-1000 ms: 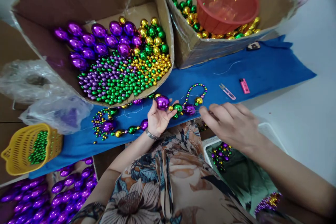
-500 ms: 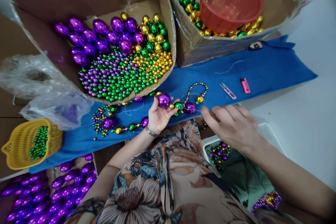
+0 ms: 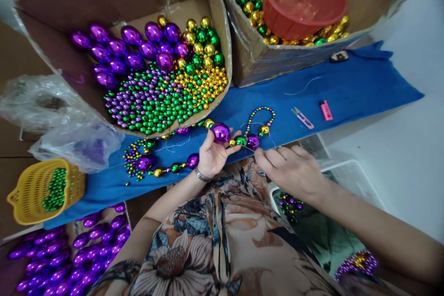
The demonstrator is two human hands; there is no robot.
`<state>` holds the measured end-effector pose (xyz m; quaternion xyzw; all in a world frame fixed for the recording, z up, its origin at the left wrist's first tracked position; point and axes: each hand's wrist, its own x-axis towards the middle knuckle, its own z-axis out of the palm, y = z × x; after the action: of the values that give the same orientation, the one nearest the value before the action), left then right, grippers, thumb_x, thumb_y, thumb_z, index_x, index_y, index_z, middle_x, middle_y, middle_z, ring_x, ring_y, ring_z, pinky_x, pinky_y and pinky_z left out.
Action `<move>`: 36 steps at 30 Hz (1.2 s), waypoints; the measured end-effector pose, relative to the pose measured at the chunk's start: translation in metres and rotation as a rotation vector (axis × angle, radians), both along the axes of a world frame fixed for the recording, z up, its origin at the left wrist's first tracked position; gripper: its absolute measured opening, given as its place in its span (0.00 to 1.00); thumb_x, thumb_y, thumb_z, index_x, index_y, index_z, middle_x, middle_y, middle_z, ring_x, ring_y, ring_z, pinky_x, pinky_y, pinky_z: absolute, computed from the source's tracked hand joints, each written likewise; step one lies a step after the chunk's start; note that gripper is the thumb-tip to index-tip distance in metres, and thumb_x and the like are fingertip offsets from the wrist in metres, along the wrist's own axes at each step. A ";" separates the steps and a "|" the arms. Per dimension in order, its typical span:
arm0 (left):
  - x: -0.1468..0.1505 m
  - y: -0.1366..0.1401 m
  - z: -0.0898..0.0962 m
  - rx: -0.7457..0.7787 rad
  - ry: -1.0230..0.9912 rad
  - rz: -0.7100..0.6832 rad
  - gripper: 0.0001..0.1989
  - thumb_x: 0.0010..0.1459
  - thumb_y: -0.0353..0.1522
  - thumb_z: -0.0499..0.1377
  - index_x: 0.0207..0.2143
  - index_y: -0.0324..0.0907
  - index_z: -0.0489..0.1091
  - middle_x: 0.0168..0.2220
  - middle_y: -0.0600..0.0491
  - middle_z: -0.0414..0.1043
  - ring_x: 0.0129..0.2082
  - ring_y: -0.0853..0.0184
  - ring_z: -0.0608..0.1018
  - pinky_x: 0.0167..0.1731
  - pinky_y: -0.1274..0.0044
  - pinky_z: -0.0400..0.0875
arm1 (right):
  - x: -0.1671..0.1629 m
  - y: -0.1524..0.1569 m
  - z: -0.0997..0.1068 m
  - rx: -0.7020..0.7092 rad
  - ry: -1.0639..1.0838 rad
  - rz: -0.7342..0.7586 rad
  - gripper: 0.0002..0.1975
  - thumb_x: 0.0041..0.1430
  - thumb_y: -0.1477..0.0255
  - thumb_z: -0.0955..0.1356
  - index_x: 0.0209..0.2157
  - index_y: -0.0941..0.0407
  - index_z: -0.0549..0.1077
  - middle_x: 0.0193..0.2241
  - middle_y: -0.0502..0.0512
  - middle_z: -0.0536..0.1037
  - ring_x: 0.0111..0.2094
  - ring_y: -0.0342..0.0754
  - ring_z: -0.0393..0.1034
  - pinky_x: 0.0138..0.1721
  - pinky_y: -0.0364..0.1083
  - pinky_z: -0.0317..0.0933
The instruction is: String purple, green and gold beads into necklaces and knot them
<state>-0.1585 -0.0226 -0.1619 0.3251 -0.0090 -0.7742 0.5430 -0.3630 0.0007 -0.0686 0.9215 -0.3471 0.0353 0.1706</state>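
My left hand is closed around part of a bead necklace, with a large purple bead at its fingertips. Along the same string sit a green bead and another purple bead, just right of those fingers. My right hand pinches a thin thread beside these beads, its fingers curled in. Beyond them, a loop of small beads lies on the blue cloth. More strung beads curve across the cloth to my left.
A cardboard box of sorted beads stands ahead. To its right, another box holds beads and a red basket. Thread snips and a pink lighter lie right. A yellow basket with green beads is at far left.
My right hand has moved left, closer to the beads, still pinching the thread. My left hand has shifted slightly right with the necklace.
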 end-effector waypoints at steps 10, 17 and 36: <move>0.002 -0.003 -0.002 -0.029 -0.052 0.005 0.20 0.67 0.44 0.49 0.41 0.40 0.72 0.48 0.44 0.76 0.60 0.52 0.70 0.49 0.62 0.76 | -0.006 -0.008 0.005 0.062 0.071 -0.029 0.14 0.61 0.80 0.62 0.47 0.58 0.72 0.25 0.51 0.71 0.28 0.45 0.61 0.32 0.47 0.43; 0.004 -0.001 -0.004 -0.016 -0.011 0.023 0.19 0.67 0.43 0.49 0.43 0.40 0.73 0.49 0.44 0.75 0.59 0.54 0.71 0.50 0.60 0.76 | 0.003 -0.009 -0.011 0.221 0.079 -0.096 0.06 0.59 0.79 0.63 0.35 0.58 0.71 0.26 0.52 0.71 0.25 0.43 0.61 0.28 0.47 0.42; 0.011 -0.002 -0.007 -0.017 0.008 -0.027 0.27 0.68 0.47 0.41 0.45 0.40 0.72 0.46 0.43 0.76 0.53 0.57 0.77 0.35 0.72 0.81 | -0.019 -0.010 0.013 0.269 -0.007 0.093 0.20 0.58 0.84 0.60 0.50 0.57 0.70 0.22 0.50 0.73 0.23 0.44 0.63 0.29 0.48 0.49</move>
<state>-0.1479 -0.0249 -0.1693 0.3171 -0.0177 -0.7829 0.5350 -0.3816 -0.0097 -0.0560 0.9511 -0.3060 -0.0005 0.0427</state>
